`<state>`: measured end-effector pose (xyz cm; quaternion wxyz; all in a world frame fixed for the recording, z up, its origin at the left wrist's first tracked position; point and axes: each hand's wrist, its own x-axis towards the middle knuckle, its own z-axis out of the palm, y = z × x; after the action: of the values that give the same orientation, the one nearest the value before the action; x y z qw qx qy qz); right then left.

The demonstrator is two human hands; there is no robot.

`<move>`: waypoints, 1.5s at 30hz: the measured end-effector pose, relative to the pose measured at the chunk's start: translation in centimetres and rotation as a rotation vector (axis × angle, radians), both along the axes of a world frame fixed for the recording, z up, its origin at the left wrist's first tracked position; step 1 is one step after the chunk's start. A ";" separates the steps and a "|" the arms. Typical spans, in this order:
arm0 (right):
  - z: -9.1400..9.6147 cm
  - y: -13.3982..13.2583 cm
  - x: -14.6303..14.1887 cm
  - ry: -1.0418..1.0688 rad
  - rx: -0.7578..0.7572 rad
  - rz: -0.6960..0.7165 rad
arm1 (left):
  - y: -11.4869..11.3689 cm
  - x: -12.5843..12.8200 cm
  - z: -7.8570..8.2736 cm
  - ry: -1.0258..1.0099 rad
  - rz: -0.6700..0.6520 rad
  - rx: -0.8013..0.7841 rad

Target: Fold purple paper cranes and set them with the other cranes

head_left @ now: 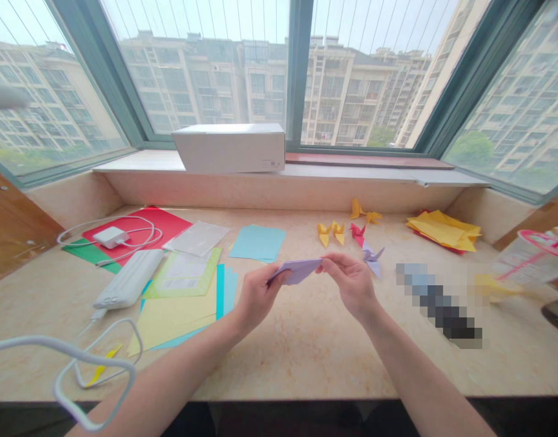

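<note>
Between my two hands, above the middle of the counter, is a folded piece of purple paper (301,270) with a pointed shape. My left hand (260,291) grips its left end, thumb on top. The fingers of my right hand (349,282) pinch its right tip. Just past my right hand lies a purple paper crane (373,261), close to a red paper crane (357,233). Several yellow paper cranes (337,232) stand farther back. A stack of light blue paper squares (257,243) rests beyond my left hand.
On the left, a white power bank (129,279), a charger (111,237) and a looping white cable (96,355) lie among coloured sheets (178,318). To the right are yellow paper sheets (442,229) and a plastic cup (529,261). A white box (231,150) sits on the sill.
</note>
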<state>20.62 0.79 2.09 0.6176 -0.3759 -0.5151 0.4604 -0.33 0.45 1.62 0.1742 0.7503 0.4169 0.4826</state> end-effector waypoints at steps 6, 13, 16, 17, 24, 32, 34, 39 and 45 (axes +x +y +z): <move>0.1 0.1 0.1 -0.042 -0.009 0.020 | 0.0 0.1 -0.1 0.008 0.002 0.038; 0.0 0.2 0.2 -0.110 -0.002 -0.050 | 0.0 0.2 -0.3 0.009 -0.033 -0.052; 0.0 0.3 0.3 -0.164 0.007 -0.078 | -0.2 0.4 0.0 0.002 -0.042 -0.125; 0.0 0.3 0.3 -0.177 0.003 -0.092 | -0.2 0.5 0.1 -0.007 -0.049 -0.153; 0.1 0.9 0.9 -0.156 -0.054 -0.057 | -0.6 0.9 0.7 -0.077 -0.169 -0.430; -0.8 1.3 0.7 -0.122 -0.150 0.008 | 0.7 0.4 0.6 -0.477 -0.265 -0.598; -0.9 1.3 0.4 -0.048 -0.158 -0.014 | 0.9 0.4 0.5 -0.537 -0.331 -0.614; -1.1 0.5 -0.6 -0.046 -0.195 0.117 | 0.6 0.6 0.3 -0.479 -0.466 -0.626; -1.1 -0.3 -1.3 -0.172 -0.187 0.292 | 0.5 0.6 0.3 -0.448 -0.417 -0.617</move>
<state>19.32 0.50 0.96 0.4604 -0.3911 -0.5698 0.5572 0.30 0.90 1.95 0.5705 0.6078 0.3330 0.4408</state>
